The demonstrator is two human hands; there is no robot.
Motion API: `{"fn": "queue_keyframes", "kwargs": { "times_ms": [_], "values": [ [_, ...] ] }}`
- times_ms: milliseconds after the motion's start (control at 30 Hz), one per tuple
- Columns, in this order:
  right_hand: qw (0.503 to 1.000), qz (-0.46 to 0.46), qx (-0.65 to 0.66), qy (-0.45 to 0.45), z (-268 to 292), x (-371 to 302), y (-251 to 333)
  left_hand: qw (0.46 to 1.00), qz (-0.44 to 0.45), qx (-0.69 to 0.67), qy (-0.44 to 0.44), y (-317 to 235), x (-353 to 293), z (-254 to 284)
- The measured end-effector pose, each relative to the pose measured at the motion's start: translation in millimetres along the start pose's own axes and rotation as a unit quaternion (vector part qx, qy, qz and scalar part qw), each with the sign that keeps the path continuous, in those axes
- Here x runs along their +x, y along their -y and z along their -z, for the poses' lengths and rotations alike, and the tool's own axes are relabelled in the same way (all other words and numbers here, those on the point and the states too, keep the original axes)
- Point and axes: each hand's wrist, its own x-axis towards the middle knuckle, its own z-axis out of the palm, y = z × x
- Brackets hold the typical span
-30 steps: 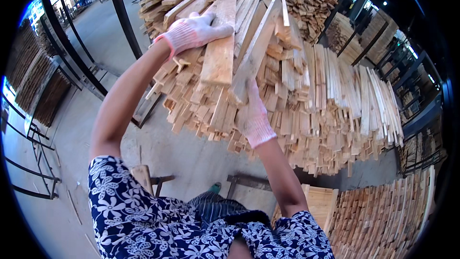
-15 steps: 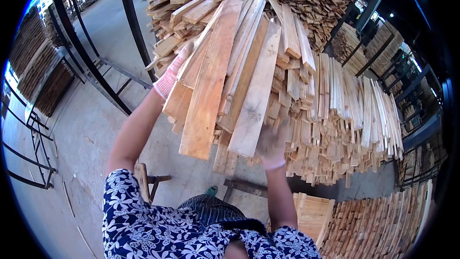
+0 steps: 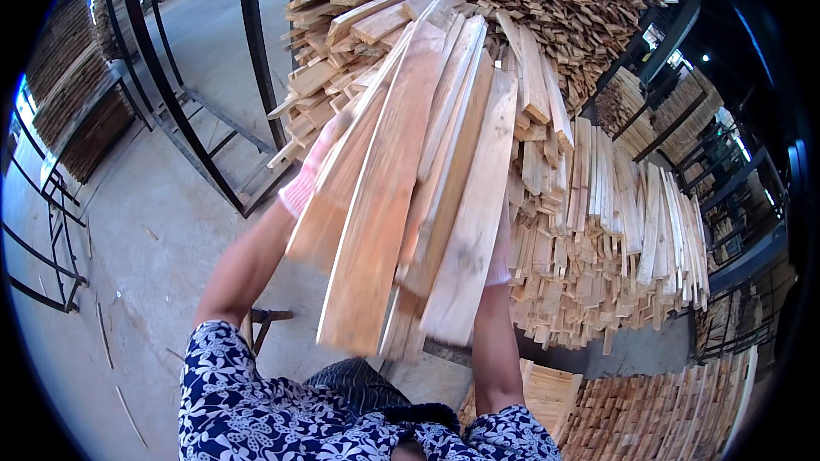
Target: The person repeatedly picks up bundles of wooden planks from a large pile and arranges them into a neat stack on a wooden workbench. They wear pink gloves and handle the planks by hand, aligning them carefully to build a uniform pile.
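Observation:
A fanned bundle of long, rough-sawn wooden boards (image 3: 384, 196) lies in front of me, its near ends tilted toward my body. My left hand (image 3: 318, 162), in a pale pink glove, grips the bundle's left edge, with its fingers partly hidden under the boards. On the opposite side my right hand (image 3: 502, 252), also gloved, holds the right edge; a pale board covers most of it. The far ends of the boards rest over a large wood stack (image 3: 342, 13). Motion blurs the near ends slightly.
To the right stands a thick pile of stacked slats (image 3: 589, 265). Another row of stacked wood (image 3: 658, 410) is at the lower right. Black metal frame posts (image 3: 256, 51) rise at the left, with more stacked boards (image 3: 73, 94) beyond. Thin wood strips lie on the concrete floor (image 3: 154, 307).
The bundle has come nearer to my body, its near ends lower in view. My right hand has moved from the near end up along the right edge, partly beneath the boards.

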Motion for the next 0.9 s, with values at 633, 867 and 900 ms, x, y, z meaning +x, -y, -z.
{"fn": "queue_keyframes", "kwargs": {
  "times_ms": [633,867,900],
  "values": [
    [0.991,-0.049,-0.108,-0.063,40,-14,-51,0.948,-0.118,0.269,-0.123,-2,-19,26],
    [0.995,-0.077,-0.046,-0.046,-39,-49,-47,0.951,-0.103,0.267,-0.118,4,-5,4],
    [0.996,-0.082,-0.027,-0.032,-26,-47,-50,0.943,-0.094,0.281,-0.150,12,-15,-1]
  ]
}}
